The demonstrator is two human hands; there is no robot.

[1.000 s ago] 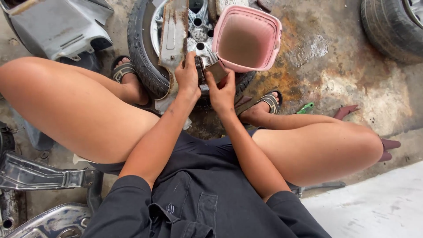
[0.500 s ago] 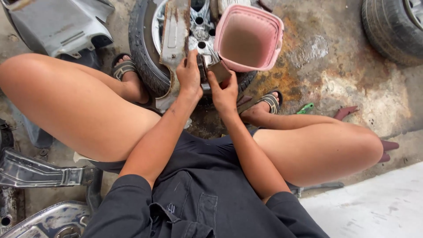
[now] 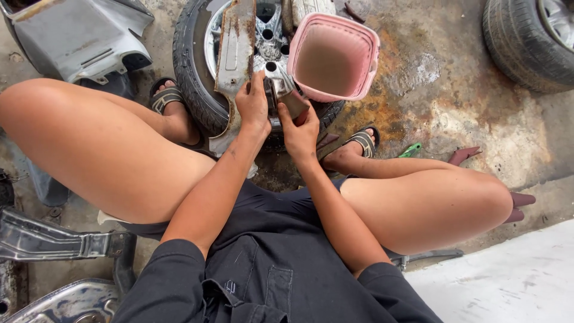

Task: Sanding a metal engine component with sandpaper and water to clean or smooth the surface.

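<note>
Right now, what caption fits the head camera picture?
Both hands, left hand and right hand, grip a metal part over a wheel.

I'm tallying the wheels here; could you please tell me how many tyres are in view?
2: one tyre lies in front of the person, under both hands; the other tyre sits cropped at the top right corner. Others may lie outside the frame.

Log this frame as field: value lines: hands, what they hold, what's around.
left hand: on a small metal part, fingers curled around it
right hand: gripping the same part from below
support: wheel with tyre lying flat under the hands
on wheel: rusty metal bracket; pink plastic basket, nothing visible inside
floor: stained concrete
nearby: second tyre top right; grey body panel top left; green item by right foot
</note>
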